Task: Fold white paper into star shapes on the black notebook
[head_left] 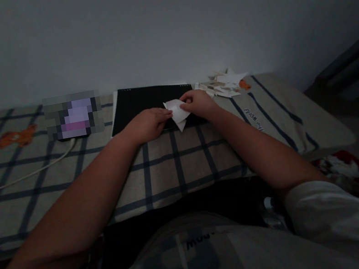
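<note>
A small white folded paper [177, 112] lies on a black sheet [139, 104] spread over the checked cloth. My left hand [148, 124] rests beside the paper's left edge, fingers curled and pressing on it. My right hand [197, 102] pinches the paper's upper right corner with closed fingers. Both forearms stretch forward from the bottom of the view.
A pile of folded and cut paper pieces [224, 84] sits to the right of the black sheet. A blurred lit object [74, 116] with a white cable [26, 174] lies at the left. The checked cloth [177, 162] covers the surface; a wall rises behind.
</note>
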Tool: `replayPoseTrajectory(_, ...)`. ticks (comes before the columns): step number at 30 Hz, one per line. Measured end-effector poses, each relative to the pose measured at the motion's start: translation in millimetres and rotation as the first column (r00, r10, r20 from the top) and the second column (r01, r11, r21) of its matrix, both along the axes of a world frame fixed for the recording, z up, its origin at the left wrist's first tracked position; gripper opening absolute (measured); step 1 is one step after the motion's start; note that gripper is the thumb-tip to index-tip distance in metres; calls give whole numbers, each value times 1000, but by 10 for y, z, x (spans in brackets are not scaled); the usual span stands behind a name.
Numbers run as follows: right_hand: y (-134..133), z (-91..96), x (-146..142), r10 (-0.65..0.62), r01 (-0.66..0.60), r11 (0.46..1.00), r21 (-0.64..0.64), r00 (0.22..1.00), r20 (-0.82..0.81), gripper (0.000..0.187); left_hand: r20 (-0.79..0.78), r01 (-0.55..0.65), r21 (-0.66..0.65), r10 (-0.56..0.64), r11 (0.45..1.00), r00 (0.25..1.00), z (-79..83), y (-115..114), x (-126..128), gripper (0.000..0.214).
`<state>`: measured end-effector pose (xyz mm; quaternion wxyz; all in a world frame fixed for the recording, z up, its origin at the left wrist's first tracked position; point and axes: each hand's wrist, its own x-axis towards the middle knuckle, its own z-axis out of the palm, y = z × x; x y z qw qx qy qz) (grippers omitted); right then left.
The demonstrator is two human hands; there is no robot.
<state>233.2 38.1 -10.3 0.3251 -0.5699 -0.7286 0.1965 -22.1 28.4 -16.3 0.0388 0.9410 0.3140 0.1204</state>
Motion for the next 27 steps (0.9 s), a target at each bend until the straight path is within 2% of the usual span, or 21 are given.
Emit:
replayPoseTrajectory(4,-15,8,17,-22,22,994,103,1000,1,15,-22,-13,59,14,998,1000,21,-12,13,52)
replayPoseTrajectory(8,-7,21,59,-36,34,990,136,999,13,14,-50,-74,99,79,992,996,51,-42,22,53)
replayPoseTrajectory(18,65,-43,75,-50,52,997,63,998,-32,28,-91,-69,44,73,997,993,60,-33,3,56)
replayPoseTrajectory(24,-5,20,37,-111,109,993,47,993,47,7,-129,-52,38,57,998,990,98,-84,20,52)
replayPoseTrajectory(27,-54,64,20,-114,110,993,36,985,127,5,-166,-69,15,71,997,984,141,-138,36,53)
